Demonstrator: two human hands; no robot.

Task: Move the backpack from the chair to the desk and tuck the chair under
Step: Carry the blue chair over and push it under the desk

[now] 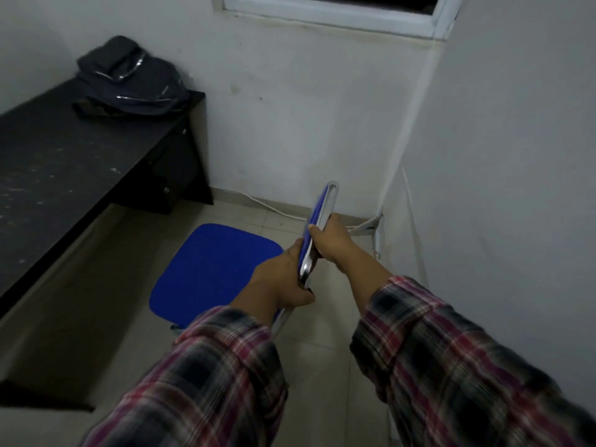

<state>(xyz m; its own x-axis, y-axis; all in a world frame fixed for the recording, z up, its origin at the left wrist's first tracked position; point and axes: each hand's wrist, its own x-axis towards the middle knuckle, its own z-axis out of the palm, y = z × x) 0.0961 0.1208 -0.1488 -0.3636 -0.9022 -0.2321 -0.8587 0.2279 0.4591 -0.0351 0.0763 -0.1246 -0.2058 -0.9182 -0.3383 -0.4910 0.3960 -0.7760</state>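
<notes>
Resting at the far end of the dark table point(64, 162), against the wall, lay the backpack point(132, 82). Right of the table stood the chair, its blue seat point(209, 272) out on the tiled floor, not under the table. The left hand point(283, 279) was clamped around the lower part of the chair's backrest point(319, 227); the right hand point(332, 243) gripped it higher up. Both plaid-sleeved arms reached forward, converging.
</notes>
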